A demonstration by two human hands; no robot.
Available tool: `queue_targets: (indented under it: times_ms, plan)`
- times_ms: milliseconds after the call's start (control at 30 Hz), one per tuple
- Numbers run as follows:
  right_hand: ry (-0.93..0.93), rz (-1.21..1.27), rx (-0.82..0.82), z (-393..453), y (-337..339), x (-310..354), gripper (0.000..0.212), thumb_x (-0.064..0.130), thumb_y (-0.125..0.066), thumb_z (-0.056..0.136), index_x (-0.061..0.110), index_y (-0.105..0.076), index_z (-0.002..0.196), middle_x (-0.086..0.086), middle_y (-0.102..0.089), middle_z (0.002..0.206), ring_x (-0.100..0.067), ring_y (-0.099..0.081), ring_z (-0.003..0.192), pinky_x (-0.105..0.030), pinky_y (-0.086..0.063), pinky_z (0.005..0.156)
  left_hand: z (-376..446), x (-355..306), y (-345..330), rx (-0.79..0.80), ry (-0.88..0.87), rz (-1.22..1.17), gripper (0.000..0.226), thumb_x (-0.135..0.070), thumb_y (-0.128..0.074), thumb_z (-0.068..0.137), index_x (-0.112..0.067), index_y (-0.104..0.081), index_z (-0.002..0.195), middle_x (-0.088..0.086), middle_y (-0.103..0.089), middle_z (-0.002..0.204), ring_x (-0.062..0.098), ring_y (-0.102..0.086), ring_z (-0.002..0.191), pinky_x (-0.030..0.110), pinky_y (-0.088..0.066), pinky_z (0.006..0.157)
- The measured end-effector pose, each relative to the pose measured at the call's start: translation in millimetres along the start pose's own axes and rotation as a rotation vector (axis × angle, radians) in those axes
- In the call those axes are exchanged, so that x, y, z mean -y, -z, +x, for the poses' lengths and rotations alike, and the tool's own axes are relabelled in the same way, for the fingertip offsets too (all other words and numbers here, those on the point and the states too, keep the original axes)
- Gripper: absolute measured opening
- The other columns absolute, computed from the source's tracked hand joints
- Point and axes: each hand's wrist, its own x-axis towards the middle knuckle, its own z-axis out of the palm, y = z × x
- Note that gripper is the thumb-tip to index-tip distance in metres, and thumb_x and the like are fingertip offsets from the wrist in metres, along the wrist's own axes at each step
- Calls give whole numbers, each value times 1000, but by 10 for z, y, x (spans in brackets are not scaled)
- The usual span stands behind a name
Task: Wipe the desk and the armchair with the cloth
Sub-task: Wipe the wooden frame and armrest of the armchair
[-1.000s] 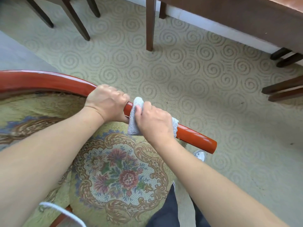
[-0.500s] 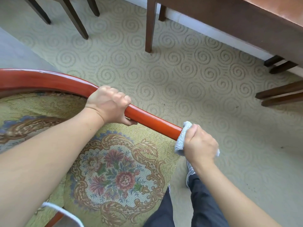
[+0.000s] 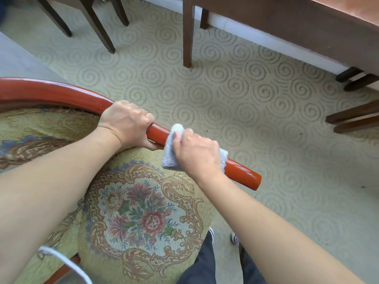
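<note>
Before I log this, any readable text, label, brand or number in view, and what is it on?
None: no readable text anywhere in the head view.
Armrest, cloth and seat cushion: no label or print, only a floral pattern on the cushion.
Desk and carpet: plain wood and swirls, no writing.

**Rail crowded, carpet open**

The left hand (image 3: 126, 121) and the right hand (image 3: 196, 154) with the cloth (image 3: 170, 158) take up the rail's (image 3: 53, 93) middle, leaving only its tip exposed. Beyond lies open carpet (image 3: 256, 111); a desk leg (image 3: 187, 31) and dark chair legs (image 3: 96, 23), probably, stand farther off.
</note>
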Motion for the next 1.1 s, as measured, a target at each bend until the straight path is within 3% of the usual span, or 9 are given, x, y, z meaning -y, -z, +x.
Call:
queue_targets:
  times_ms: [133,300,400,467,533,633,767,933,1100]
  plan:
    - [7,10,-128,-342,59,-565,43,41,-40,91,14,-53,60,-2,-57,45,-25,-57,37,-22,-20,45,6,-33,28,-10,34,-25,71,-89,-64,53,-20,-64,64,0,-68,66,26,-67,65,31,-45,67]
    - [9,18,-180,-686,87,-1233,44,41,-39,93,14,-50,61,-2,-50,42,-25,-52,33,-20,-19,44,11,-50,30,28,42,38,76,-98,-45,55,-26,-64,70,-7,-70,75,21,-69,74,30,-47,71]
    - [-34,16,-41,-790,106,-1546,45,39,-40,95,11,-52,63,-6,-53,43,-28,-55,35,-22,-25,40,2,-66,56,76,35,18,75,-96,-42,56,-25,-61,71,-8,-68,74,21,-68,74,33,-50,73]
    - [-139,62,144,-805,147,-1753,46,43,-40,101,9,-56,74,-14,-64,59,-35,-64,56,-33,-39,48,7,-127,122,128,51,30,76,-97,-37,53,-28,-60,73,-9,-69,77,19,-67,78,33,-48,76]
    - [-277,276,245,-791,204,-1961,43,46,-39,101,13,-53,77,-15,-66,71,-38,-62,73,-40,-41,61,10,-173,202,192,91,72,80,-98,-33,52,-31,-62,87,-12,-71,94,15,-65,94,34,-44,86]
    - [-399,656,228,-792,483,-2150,40,48,-44,99,21,-47,69,3,-56,64,-23,-53,69,-34,-38,59,-14,-369,390,324,165,23,91,-99,-36,59,-35,-59,119,-11,-65,122,12,-55,120,33,-36,103]
    - [-424,958,213,-749,931,-2234,32,44,-52,98,19,-59,79,10,-54,70,-9,-50,69,-29,-39,66,121,-1125,903,246,144,-273,78,-88,-32,78,-30,-64,119,-10,-68,119,14,-60,114,35,-41,102]
    - [-451,1366,137,-881,1637,-2599,23,38,-57,98,16,-64,99,17,-66,73,6,-58,66,-9,-44,60,465,-2539,1743,73,236,-1044,44,-62,-44,93,-30,-69,110,-16,-72,104,4,-65,100,33,-49,92]
    - [-451,1593,86,-1179,2439,-3393,30,34,-62,95,11,-53,112,2,-73,85,-13,-68,78,-24,-54,67,710,-3527,2582,-113,239,-1201,27,-61,-67,78,-40,-69,95,-27,-71,87,-2,-67,85,12,-47,75]
